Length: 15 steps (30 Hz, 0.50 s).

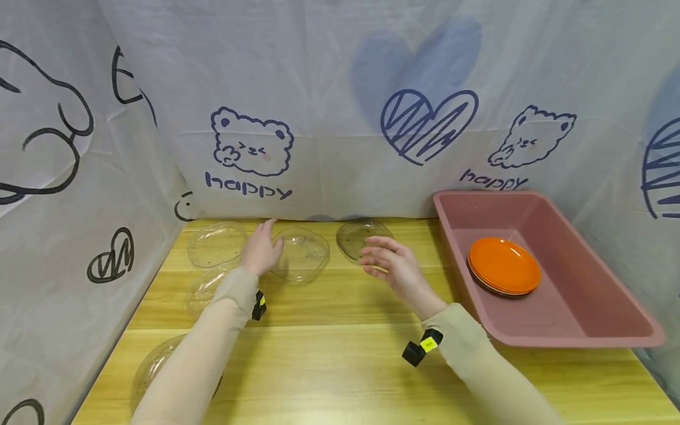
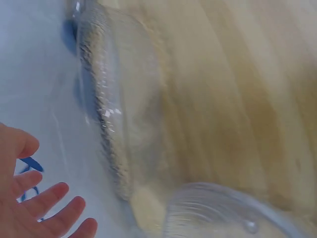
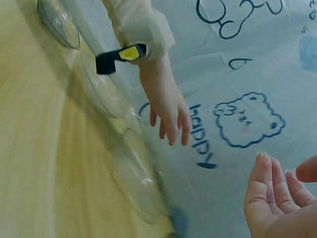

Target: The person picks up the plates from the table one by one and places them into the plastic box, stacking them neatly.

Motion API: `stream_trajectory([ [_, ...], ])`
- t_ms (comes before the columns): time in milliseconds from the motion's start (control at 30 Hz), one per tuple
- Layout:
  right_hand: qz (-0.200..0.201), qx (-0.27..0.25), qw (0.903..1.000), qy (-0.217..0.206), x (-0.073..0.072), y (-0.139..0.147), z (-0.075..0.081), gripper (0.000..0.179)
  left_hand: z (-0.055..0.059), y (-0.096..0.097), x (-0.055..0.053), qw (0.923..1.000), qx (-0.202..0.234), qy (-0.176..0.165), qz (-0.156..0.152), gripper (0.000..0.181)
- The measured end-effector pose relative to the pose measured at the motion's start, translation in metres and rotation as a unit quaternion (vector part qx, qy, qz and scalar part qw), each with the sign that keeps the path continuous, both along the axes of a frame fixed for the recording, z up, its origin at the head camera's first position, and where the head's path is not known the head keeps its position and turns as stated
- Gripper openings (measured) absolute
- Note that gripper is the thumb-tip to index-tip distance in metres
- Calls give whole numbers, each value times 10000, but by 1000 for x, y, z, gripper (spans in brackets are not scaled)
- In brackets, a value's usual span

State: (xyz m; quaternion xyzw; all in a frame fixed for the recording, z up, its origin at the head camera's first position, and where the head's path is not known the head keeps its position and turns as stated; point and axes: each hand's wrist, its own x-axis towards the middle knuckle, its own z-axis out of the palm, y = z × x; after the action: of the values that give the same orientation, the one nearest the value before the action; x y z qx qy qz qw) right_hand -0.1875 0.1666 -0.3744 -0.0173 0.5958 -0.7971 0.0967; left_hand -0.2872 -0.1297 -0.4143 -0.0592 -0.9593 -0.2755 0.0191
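My left hand (image 1: pixel 260 249) hovers between two clear plastic dishes near the back edge, its fingers loosely spread and holding nothing. To its right is a wavy-edged clear dish (image 1: pixel 301 260); to its left is a ribbed clear dish (image 1: pixel 212 245). My right hand (image 1: pixel 395 268) is raised in front of a smoky see-through dish (image 1: pixel 350 239) and partly covers it in the head view. Its fingers are gently bent with nothing in them. In the right wrist view, the left hand (image 3: pixel 171 111) hangs above the row of dishes, fingers pointing down.
Another clear dish (image 1: pixel 202 292) and a larger clear one (image 1: pixel 151 363) lie along the left side, partly behind the left arm. A pink tub (image 1: pixel 579 304) on the right holds stacked plates topped by an orange plate (image 1: pixel 504 264). A printed white cloth (image 1: pixel 329 159) hangs behind the wooden table (image 1: pixel 319 366).
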Motion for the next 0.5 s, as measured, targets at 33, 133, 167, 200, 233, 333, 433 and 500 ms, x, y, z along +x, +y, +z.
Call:
stream_trajectory([
  [33, 19, -109, 9998, -146, -1, -2, -3, 36, -3, -2, -1, 10000, -26, -68, 16, 60],
  [133, 28, -391, 9977, -546, -5, -7, -13, 35, -10, -7, -4, 9996, -70, -258, 34, 61],
  [167, 43, -454, 9970, -629, -6, -8, -16, 36, -12, -7, -5, 9994, -74, -322, 28, 62],
  [200, 42, -519, 9961, -706, -7, -9, -19, 35, -13, -8, -5, 9993, -86, -365, 16, 62],
  [233, 50, -564, 9954, -776, -8, -9, -22, 34, -14, -9, -5, 9990, -104, -429, 14, 62],
  [333, 56, -625, 9938, -913, -9, -12, -30, 35, -18, -11, -5, 9981, -57, -609, -13, 63],
  [433, 65, -592, 9930, -1018, -10, -13, -37, 36, -23, -13, -7, 9968, 37, -791, -67, 65],
  [500, 49, -581, 9927, -1060, -11, -14, -40, 38, -27, -13, -9, 9961, 111, -873, -96, 65],
])
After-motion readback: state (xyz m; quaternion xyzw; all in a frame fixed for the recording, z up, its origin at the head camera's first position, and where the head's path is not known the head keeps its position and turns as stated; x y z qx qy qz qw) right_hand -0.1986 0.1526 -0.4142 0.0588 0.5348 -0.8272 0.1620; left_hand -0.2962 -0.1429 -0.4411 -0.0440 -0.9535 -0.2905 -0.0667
